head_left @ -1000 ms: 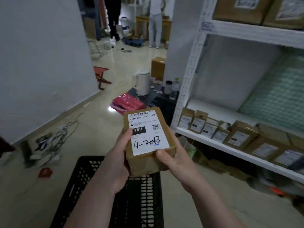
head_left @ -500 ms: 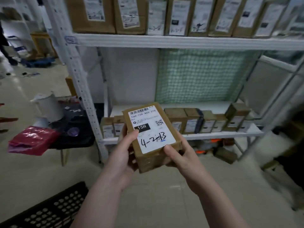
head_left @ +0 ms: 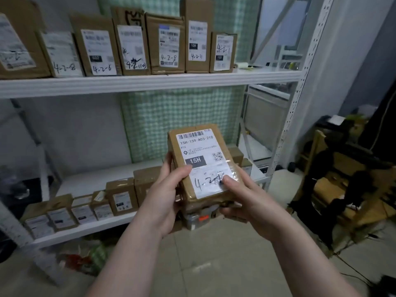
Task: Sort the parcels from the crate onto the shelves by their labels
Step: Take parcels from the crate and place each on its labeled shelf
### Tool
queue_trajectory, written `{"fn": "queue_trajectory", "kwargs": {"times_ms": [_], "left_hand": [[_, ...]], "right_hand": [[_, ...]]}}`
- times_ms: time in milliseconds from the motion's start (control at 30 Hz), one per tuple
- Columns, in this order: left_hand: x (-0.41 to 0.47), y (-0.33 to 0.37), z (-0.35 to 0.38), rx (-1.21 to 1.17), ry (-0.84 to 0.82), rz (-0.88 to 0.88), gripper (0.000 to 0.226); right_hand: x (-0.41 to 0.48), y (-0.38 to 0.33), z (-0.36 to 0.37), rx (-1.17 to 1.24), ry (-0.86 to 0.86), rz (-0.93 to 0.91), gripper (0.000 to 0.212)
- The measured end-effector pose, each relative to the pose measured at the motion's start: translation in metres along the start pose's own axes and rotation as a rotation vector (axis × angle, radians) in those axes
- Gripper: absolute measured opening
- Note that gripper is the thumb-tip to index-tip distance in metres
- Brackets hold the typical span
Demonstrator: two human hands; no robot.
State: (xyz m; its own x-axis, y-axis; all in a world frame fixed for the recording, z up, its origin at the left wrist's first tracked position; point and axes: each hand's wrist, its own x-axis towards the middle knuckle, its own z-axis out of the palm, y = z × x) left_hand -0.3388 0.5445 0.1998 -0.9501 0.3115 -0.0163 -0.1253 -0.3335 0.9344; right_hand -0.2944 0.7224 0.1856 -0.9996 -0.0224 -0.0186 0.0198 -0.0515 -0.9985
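Observation:
I hold a brown cardboard parcel point(head_left: 201, 151) in both hands, in front of the white shelf unit. Its white label reads 15H-159-A03-210, with a handwritten number starting 4-2. My left hand point(head_left: 166, 196) grips its left side, thumb on the label. My right hand point(head_left: 246, 198) grips the lower right corner, thumb covering the end of the handwriting. The upper shelf point(head_left: 150, 82) carries a row of upright labelled parcels point(head_left: 165, 43) marked 4-2-something. The lower shelf point(head_left: 85, 227) holds several smaller parcels point(head_left: 121, 198). The crate is out of view.
The right end of the upper shelf, by the perforated upright point(head_left: 300, 82), is bare. A green checked mesh point(head_left: 182, 116) backs the shelves. Dark clutter and a wooden frame point(head_left: 334, 185) stand at the right. Items lie on the floor under the lower shelf point(head_left: 90, 256).
The view has swung right and up from the crate and floor to face the shelves. The parcel stays in both hands; my right thumb now covers the label's last handwritten digits.

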Motion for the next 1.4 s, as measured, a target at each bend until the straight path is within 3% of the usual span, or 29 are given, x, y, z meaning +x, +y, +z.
{"fn": "queue_trajectory", "kwargs": {"times_ms": [400,567,900,1067,1400], "left_hand": [[0.137,0.042,0.078,0.308,-0.129,0.226,0.053],[0.222,0.05,0.099,0.481,-0.104,0.339,0.064],[0.377,0.087,0.132,0.7,-0.175,0.464,0.056],[0.429,0.096,0.136,0.862,-0.029,0.535,0.041],[0.504,0.067,0.144,1.589,0.308,0.538,0.041]], "right_hand": [[0.101,-0.064,-0.093,0.004,0.065,-0.174,0.076],[0.175,-0.082,-0.132,-0.033,0.171,-0.263,0.075],[0.321,-0.125,-0.199,0.022,0.405,-0.426,0.081],[0.364,-0.137,-0.227,0.05,0.443,-0.469,0.087],[0.456,-0.173,-0.298,-0.137,0.445,-0.563,0.104]]}}
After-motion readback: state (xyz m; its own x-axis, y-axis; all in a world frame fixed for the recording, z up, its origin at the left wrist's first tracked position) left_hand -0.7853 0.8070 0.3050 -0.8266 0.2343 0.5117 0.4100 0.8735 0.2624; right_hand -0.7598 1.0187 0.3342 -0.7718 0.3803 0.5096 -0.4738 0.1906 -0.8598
